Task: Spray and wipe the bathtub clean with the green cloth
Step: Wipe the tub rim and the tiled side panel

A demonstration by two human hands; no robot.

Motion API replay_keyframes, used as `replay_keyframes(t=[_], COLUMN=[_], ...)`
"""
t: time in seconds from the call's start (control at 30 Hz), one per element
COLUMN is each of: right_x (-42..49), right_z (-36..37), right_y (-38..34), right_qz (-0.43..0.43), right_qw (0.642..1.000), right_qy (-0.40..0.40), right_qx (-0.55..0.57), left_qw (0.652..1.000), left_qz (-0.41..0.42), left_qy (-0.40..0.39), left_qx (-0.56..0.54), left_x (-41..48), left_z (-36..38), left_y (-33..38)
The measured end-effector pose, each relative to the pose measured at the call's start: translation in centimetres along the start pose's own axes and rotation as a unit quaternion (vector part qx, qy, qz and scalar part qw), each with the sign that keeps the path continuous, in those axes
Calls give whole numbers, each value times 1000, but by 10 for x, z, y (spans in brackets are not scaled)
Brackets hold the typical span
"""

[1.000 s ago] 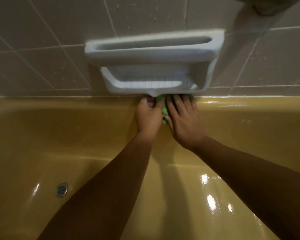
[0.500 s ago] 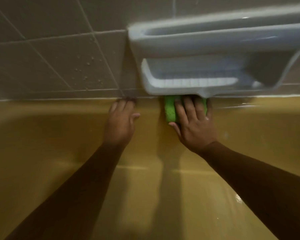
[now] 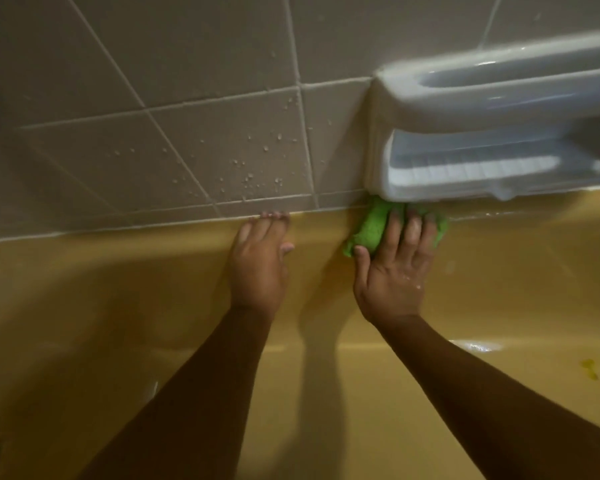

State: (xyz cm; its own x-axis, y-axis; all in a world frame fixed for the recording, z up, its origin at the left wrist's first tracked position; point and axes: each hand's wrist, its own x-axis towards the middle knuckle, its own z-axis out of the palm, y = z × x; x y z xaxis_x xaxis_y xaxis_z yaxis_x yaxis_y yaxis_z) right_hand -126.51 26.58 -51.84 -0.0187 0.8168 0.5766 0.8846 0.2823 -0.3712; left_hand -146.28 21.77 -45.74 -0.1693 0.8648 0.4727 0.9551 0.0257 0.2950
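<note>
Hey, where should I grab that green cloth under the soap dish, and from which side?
Grip the bunched left end of the green cloth, the thick roll showing beside the right hand. Come from the bathtub side, low: the soap dish overhangs its top edge and the tiled wall blocks behind.

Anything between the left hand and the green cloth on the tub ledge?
Nothing: in the head view, only bare yellow bathtub ledge separates the left hand from the green cloth, which the right hand presses.
</note>
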Motion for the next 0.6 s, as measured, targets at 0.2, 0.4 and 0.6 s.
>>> replay_keyframes(t=[0.2,0.4,0.6], right_x=[15,6,-50], right_z=[22,9,58], right_y=[-45,11,-92], right_qz=[-316,-259,190], right_qw=[947,966,971], right_qy=[-49,-8,-8], right_qx=[11,-22,148], left_qw=[994,995,993], left_qz=[96,85,109], left_qy=[-34,-33,-6], left_qx=[-25,-46,-37], left_x=[8,6,6], left_z=[-17,-14,-12], left_y=[-40,-53,-53])
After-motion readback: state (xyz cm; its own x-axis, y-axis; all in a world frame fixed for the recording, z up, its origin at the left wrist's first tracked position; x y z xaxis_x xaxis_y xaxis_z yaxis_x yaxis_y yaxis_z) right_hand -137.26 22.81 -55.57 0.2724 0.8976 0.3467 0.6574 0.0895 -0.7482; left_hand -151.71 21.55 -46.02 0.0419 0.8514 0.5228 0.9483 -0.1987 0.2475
